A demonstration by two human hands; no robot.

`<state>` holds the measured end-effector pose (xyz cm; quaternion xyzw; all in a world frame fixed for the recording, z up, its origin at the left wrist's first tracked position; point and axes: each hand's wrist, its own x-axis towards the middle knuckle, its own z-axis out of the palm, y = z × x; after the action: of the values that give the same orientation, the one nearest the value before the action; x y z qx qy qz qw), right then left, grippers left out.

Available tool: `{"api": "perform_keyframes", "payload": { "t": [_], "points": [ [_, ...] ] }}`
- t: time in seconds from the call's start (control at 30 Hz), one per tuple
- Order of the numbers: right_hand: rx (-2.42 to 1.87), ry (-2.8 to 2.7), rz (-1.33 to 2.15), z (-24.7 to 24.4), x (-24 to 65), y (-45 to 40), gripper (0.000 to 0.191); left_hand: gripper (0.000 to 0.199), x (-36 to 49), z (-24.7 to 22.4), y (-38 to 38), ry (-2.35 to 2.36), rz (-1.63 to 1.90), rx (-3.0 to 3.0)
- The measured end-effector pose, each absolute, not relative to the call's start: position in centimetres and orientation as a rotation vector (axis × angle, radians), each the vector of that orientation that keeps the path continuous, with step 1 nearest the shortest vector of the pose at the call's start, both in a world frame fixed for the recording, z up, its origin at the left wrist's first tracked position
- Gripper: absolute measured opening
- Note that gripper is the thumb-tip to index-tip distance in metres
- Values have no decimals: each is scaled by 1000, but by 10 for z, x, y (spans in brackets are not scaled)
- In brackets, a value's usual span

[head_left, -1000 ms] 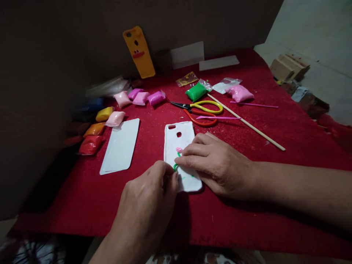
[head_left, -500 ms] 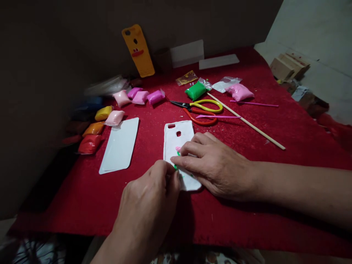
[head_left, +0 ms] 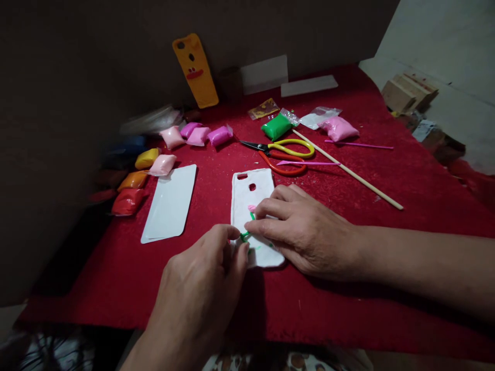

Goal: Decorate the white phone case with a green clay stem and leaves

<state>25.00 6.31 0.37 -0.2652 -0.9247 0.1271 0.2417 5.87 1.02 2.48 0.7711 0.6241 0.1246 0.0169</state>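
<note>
A white clay-covered phone case (head_left: 242, 198) lies on the red cloth in front of me, its camera cutouts at the far end. On it are a small pink clay piece (head_left: 252, 208) and a thin green clay strip (head_left: 245, 235) curving below it. My left hand (head_left: 204, 278) is at the case's lower left edge, thumb and index finger pinched close around the strip's end. Across the right side of the case rests my right hand (head_left: 297, 229), fingers extended, with the index fingertip on the green strip. It hides part of the case.
Beyond the case lie scissors (head_left: 288, 152), a pink modelling tool (head_left: 309, 163), a wooden stick (head_left: 348, 170) and a green clay pack (head_left: 277, 127). White cards (head_left: 170, 206) and several clay packs (head_left: 127, 201) are at left. A yellow phone case (head_left: 199, 77) leans at the back.
My left hand has shifted slightly left, drawing the green strip's lower end outward, so it bends left. My right index fingertip has moved slightly right; the hand stays on the case.
</note>
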Motion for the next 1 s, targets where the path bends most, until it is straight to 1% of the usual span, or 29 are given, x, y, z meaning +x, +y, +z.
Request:
{"api": "perform_keyframes", "payload": {
  "t": [0.1,0.27,0.4,0.57,0.7,0.9,1.0],
  "points": [
    [-726,-2529,355,4,251,63,25,6,60,25,11,1953,269,2396],
    [-733,-2536,362,3,251,63,22,14,62,27,12,1934,110,2557],
    [-733,-2538,348,4,251,62,20,15,62,25,12,1890,63,2710],
    [-735,-2561,334,5,251,62,20,20,62,23,12,1866,130,2831],
    [-734,-2557,337,6,251,62,20,18,60,23,9,1814,191,2829],
    [-710,-2548,335,5,252,62,20,15,56,24,9,1614,172,2835],
    [-705,-2549,322,4,252,62,21,21,57,29,8,1515,137,2857]
  ]
}}
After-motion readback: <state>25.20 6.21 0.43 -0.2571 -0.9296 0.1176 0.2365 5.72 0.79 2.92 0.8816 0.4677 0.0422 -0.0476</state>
